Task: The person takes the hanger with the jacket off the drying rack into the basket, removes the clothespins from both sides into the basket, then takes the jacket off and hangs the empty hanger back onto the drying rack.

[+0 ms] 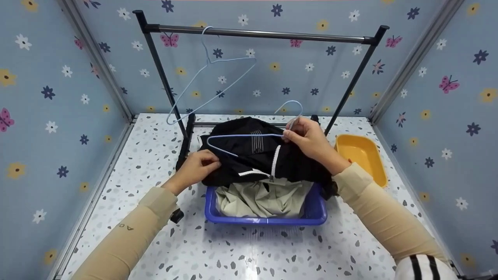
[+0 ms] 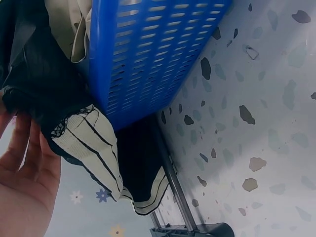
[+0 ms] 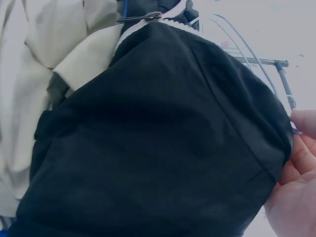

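Note:
A black jacket with a white zipper lies bunched over the back of a blue basket. My left hand pinches the jacket's left edge. A striped knit cuff or hem hangs below the fingers in the left wrist view. With thumb and fingers, my right hand grips a light blue wire hanger at the base of its hook. Its left arm lies across the jacket, while its right arm is hidden by the hand and cloth. Under the jacket, a beige garment fills the basket.
Behind the basket stands a black clothes rack. Another light blue hanger hangs from the left of its rail. A yellow tub sits to the right on the speckled surface. Flower-patterned walls enclose the back and both sides.

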{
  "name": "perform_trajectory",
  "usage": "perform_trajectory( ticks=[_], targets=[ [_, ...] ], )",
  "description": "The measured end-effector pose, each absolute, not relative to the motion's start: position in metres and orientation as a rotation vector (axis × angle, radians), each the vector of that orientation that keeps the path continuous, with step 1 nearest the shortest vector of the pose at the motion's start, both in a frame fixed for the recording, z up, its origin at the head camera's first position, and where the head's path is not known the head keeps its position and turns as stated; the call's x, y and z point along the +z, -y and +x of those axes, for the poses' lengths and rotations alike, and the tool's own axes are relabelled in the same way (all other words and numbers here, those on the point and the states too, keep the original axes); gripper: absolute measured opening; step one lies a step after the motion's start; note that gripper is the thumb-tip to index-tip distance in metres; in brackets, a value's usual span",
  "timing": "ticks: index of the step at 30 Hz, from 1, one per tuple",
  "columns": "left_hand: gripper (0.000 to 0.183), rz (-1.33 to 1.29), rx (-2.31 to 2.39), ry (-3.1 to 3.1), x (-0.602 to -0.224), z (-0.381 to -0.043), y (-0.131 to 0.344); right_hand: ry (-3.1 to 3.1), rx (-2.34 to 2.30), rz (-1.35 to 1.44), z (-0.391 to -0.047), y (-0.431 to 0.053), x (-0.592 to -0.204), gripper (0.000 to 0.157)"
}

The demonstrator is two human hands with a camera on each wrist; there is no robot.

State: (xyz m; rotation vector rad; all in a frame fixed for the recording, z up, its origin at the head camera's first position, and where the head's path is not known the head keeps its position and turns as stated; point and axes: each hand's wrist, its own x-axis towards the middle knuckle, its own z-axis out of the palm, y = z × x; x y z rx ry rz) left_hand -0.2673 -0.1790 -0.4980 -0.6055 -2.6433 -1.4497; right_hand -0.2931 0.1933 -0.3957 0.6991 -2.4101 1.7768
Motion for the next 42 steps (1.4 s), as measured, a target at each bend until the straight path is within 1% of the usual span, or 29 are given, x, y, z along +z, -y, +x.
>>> perform_trajectory(
  ticks=[5, 11, 15, 21, 25, 33, 36, 42],
  targets=[
    [0.011, -0.605, -1.444, 2.638, -0.5, -0.267, 0.179, 2.421, 1.822, 0.704, -0.298, -0.186, -0.391, 0.005],
    [0.027, -0.63, -1.399, 2.674, -0.503, -0.268, 0.179, 2.438, 1.783, 0.734, -0.302, -0.177, -0.386, 0.004],
    [0.032, -0.662, -1.378, 2.725, -0.504, -0.268, 0.179, 2.443, 1.78, 0.757, -0.304, -0.169, -0.38, 0.006],
    [0.029, -0.709, -1.374, 2.749, -0.505, -0.266, 0.177, 2.471, 1.743, 0.805, -0.306, -0.159, -0.371, 0.003],
    [0.027, -0.741, -1.373, 2.737, -0.504, -0.266, 0.177, 2.489, 1.721, 0.831, -0.307, -0.153, -0.366, 0.005],
    [0.022, -0.813, -1.309, 2.715, -0.508, -0.268, 0.177, 2.464, 1.834, 0.798, -0.313, -0.137, -0.353, 0.006],
    [0.022, -0.817, -1.302, 2.72, -0.508, -0.268, 0.176, 2.451, 1.873, 0.785, -0.315, -0.131, -0.347, 0.005],
    [0.025, -0.824, -1.273, 2.738, -0.507, -0.269, 0.175, 2.411, 1.913, 0.811, -0.318, -0.118, -0.334, 0.008]
  ],
)
